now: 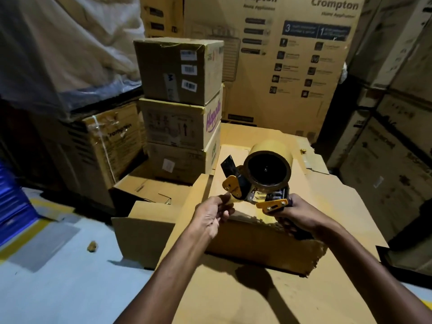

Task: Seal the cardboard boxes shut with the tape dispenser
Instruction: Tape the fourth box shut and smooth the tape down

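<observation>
Holding tape dispenser (266, 171), tape roll (272, 147) loaded, over cardboard box (257, 237)

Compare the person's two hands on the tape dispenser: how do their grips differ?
The left hand only pinches the loose tape end; the right hand closes in a full fist round the handle. The left hand sits at the outlet end of the tape dispenser, the right hand at its handle end. Both are raised above the cardboard box.

Dim light; pale grey floor (58, 288); printed cartons (292, 66) stacked behind.
</observation>
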Demonstrator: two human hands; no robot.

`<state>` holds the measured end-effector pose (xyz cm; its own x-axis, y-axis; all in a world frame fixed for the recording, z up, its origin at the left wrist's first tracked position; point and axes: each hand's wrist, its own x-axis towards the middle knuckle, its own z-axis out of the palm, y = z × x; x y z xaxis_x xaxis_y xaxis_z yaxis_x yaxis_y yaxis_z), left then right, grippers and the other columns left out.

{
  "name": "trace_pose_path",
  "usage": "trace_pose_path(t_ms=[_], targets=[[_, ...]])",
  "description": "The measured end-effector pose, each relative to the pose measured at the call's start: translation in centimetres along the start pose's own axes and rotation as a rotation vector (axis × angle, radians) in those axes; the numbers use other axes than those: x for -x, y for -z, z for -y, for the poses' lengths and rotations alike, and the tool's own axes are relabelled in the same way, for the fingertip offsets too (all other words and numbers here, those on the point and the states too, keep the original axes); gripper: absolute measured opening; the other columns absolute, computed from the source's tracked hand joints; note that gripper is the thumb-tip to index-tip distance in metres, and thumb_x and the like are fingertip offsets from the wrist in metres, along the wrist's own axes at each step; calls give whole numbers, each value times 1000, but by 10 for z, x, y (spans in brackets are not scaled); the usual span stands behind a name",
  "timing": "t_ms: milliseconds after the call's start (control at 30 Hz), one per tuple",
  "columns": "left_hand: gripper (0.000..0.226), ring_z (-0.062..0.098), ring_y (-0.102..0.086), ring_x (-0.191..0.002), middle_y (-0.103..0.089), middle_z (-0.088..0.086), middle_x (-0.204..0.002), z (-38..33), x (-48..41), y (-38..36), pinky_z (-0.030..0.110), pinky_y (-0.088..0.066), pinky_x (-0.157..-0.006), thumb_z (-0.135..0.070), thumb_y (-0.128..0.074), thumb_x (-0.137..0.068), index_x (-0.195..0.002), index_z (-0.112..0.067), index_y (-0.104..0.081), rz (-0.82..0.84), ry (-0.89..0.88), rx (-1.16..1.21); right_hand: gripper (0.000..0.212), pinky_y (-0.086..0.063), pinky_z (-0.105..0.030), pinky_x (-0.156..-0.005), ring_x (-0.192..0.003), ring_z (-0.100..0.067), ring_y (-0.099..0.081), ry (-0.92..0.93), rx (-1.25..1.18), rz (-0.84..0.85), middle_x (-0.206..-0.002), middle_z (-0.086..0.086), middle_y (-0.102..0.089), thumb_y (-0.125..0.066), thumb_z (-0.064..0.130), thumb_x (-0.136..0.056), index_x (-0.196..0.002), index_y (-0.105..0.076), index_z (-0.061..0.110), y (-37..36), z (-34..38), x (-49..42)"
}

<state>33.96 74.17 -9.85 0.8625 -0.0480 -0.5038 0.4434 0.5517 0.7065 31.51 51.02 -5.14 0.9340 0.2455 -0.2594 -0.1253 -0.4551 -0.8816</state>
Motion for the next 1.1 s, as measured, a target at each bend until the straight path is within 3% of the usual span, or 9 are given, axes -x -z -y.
trace_pose_path(t_ms=[133,233,333,400,500,633,800,967,1100], targets=[[8,14,-62,-49,-68,8,-63,-3,-3,11,18,-35,-37,6,-63,-91,-91,2,-70,-83,-129,-157,25,-36,-23,-45,-46,-14,-43,10,68,38,-59,-5,-51,-70,21,-98,-88,-64,-1,-4,-4,-1],[15,9,-59,-51,-71,4,-65,-4,-4,22,21,-40,-44,5,-63,-91,-84,-6,-71,-115,-233,-332,22,-35,-24,-45,-45,-15,-42,-33,60,41,-58,-6,-50,-69,17,-98,-83,-61,3,-11,-3,-3],[18,17,-69,-78,-77,8,-84,-5,-9,33,32,-61,-72,0,-69,-89,-78,-12,-72,-147,-316,-436,20,-36,-25,-46,-46,-15,-43,-29,121,37,-59,-5,-51,-69,16,-98,-83,-62,5,-18,3,-3],[11,23,-74,-91,-77,8,-87,-5,-11,37,43,-63,-85,-4,-75,-88,-80,-11,-73,-144,-352,-458,22,-36,-23,-43,-45,-13,-42,-37,144,31,-56,-1,-51,-73,20,-95,-90,-65,0,-21,6,-2],[9,25,-74,-92,-77,6,-83,-3,-17,48,47,-64,-80,-13,-81,-85,-80,-9,-75,-148,-397,-510,20,-36,-25,-45,-46,-13,-42,-36,173,44,-56,0,-51,-75,21,-94,-93,-70,2,-24,8,-2],[14,14,-69,-70,-76,0,-78,-5,-23,69,22,-54,-56,-21,-83,-86,-78,-13,-76,-261,-436,-475,10,-35,-25,-45,-48,-14,-43,-60,210,33,-59,-2,-52,-71,17,-96,-88,-71,10,-14,4,-2],[16,12,-69,-64,-76,2,-81,0,-34,74,27,-58,-63,-22,-81,-88,-80,-9,-74,-247,-407,-497,11,-40,-33,-56,-64,-27,-54,-86,340,17,-77,-18,-72,-74,20,-95,-90,-78,11,-3,-2,-14],[17,12,-67,-63,-75,4,-79,3,-44,72,26,-56,-62,-20,-79,-90,-78,-10,-73,-248,-403,-482,28,-31,-25,-49,-57,-19,-47,-97,417,-14,-57,-4,-60,-76,17,-93,-66,-67,11,1,2,-23],[18,13,-69,-64,-75,1,-77,6,-51,72,26,-56,-60,-21,-79,-90,-76,-12,-74,-266,-426,-504,30,-30,-25,-47,-56,-20,-44,-105,414,-16,-56,-3,-57,-76,20,-93,-64,-68,16,-1,-1,-25]])
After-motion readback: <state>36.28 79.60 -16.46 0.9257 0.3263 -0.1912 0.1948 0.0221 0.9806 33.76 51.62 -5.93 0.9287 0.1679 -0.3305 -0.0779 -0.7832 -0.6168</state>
